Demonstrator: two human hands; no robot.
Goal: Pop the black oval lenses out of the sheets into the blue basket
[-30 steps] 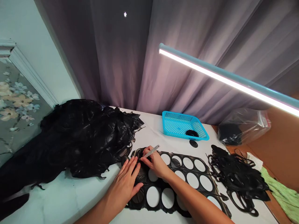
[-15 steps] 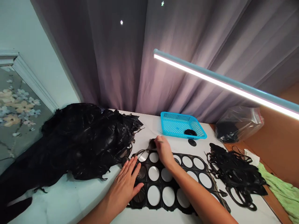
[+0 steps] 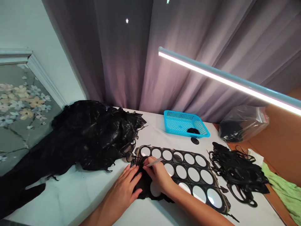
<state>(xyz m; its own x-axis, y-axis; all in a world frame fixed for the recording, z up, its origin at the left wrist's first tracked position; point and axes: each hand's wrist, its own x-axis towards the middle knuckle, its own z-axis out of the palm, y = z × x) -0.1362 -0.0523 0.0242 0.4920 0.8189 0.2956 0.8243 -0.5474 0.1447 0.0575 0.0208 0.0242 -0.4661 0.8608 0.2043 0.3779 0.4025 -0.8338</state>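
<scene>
A black sheet [image 3: 185, 166] with rows of round cut-outs lies on the white table, which shows through the holes. My left hand [image 3: 125, 185] rests flat on its left edge, fingers stretched out. From my right hand [image 3: 160, 175], closed over the sheet's left part, sticks out a thin, flat, silvery tool [image 3: 155, 162]; its working end is hidden by the fingers. Dark material bunches beneath those fingertips. One dark disc [image 3: 177, 158] partly covers a hole in the back row.
A heap of black sheeting [image 3: 98, 135] fills the left. Behind stands a blue basket [image 3: 170, 127] holding black discs, with a disc [image 3: 195, 141] beside it. To the right are black strips [image 3: 240, 169], a clear bag [image 3: 249, 124] and green cloth [image 3: 282, 188]. A tube lamp [image 3: 223, 77] hangs above.
My right hand has come nearer, from the sheet's back edge to its left part beside my left hand. The sheet's right part is uncovered from under my forearm. The view has shifted slightly.
</scene>
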